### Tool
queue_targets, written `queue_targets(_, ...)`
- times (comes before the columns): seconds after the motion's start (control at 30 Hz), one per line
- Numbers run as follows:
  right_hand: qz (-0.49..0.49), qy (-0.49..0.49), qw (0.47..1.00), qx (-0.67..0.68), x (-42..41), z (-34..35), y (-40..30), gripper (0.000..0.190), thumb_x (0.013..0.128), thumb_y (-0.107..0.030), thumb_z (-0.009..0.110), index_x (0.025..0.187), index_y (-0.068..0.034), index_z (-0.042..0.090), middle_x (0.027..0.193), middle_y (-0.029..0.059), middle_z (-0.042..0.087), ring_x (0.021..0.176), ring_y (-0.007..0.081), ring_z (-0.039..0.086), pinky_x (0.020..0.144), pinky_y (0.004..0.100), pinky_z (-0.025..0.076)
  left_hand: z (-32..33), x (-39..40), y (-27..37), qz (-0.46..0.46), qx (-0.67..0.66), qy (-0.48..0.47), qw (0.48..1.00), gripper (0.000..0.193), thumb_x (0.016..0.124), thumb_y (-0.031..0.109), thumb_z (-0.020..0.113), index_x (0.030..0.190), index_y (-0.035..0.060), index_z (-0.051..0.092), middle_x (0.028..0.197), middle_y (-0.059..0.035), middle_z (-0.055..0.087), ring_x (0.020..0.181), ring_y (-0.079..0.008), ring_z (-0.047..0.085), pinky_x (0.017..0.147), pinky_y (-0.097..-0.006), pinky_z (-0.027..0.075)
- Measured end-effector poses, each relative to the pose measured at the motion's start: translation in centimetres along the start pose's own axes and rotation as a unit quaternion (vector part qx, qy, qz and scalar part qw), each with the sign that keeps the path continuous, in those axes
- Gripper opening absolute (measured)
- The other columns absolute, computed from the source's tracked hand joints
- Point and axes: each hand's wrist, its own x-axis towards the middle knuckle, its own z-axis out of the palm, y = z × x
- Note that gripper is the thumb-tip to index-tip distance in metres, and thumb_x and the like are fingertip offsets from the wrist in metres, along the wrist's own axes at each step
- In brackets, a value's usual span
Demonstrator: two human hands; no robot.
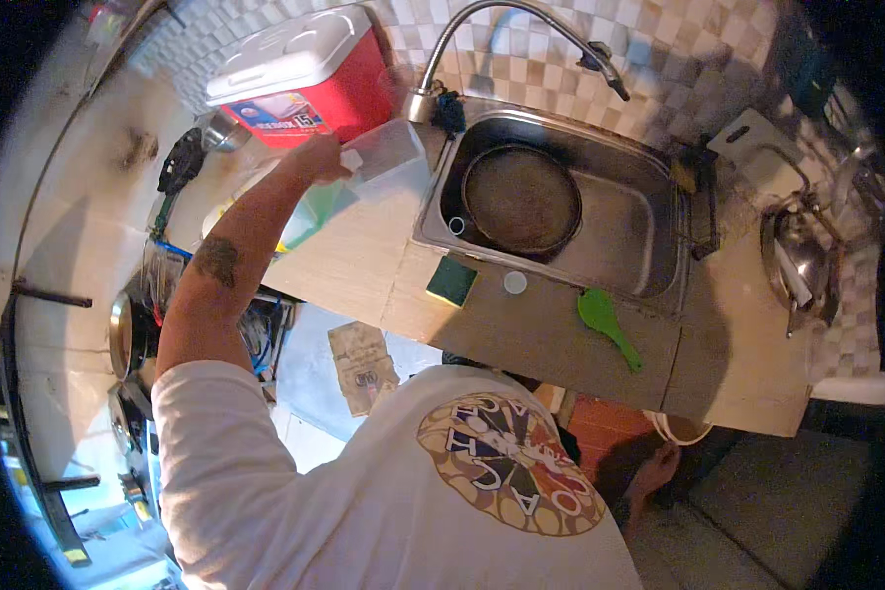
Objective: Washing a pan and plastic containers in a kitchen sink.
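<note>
My left hand [327,159] reaches across the counter to a clear plastic container [392,153]. Its fingers are closed at the container's left end, where a small white piece [351,160] shows; the fingertips are partly hidden. Just below that hand stands a translucent green container [323,210]. Down at the lower right, below the counter edge, my right hand [655,469] hangs in shadow with curled fingers. It is close to a pale round rim [682,434], perhaps of a bucket; whether they touch is unclear. A dark round pan [522,199] lies in the steel sink [619,284].
A red cooler box [354,92] with a white lid stands behind my left hand. The faucet [422,99] arches over the sink. Along the counter's front lie a sponge [451,281], a white disc [515,282] and a green brush-shaped tool [606,321]. A kettle [804,258] sits right.
</note>
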Motion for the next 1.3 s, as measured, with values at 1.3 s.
queue_targets(1.3,-0.496,-0.398,0.763,-0.114,-2.8,25.8,-36.3,0.039,0.083,-0.025,0.060,0.113,0.000,0.054,0.118,0.0248,0.049,0.100,0.0393,0.056,0.085,0.0466,0.048,1.9,3.3,-0.9,-0.042,0.088,0.001,0.995,0.046,0.065,0.031,0.081,0.101,0.0065,0.069,0.104,-0.0147,0.068,0.097,-0.0301,0.066,0.081,-0.0442,0.054)
